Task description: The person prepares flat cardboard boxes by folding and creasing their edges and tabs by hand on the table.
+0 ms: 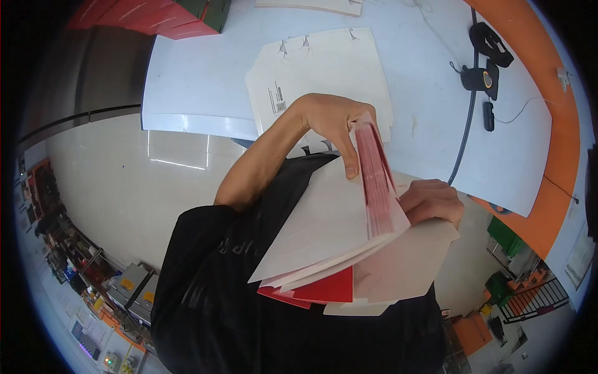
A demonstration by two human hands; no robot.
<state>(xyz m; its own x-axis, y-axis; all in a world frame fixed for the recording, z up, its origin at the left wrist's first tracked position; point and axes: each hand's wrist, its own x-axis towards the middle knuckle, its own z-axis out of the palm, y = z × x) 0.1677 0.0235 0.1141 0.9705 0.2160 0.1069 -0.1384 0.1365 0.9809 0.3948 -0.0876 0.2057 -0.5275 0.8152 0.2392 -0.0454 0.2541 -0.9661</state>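
Note:
A thick bundle of white card sheets with red undersides leans against my black shirt, its layered pinkish edges facing up. My left hand grips the bundle's upper end, with the thumb pressed on the white face. At the right side, my right hand has its fingers curled over the sheets; its thumb is hidden. Lower down, the sheets fan apart and a red face shows between white ones. Just beyond my left hand, a flat pile of white die-cut card with printed marks lies on the table.
The white table has red boxes at its far left and more card at the far edge. A dark cable, a black round device and a black strap lie right, near an orange border.

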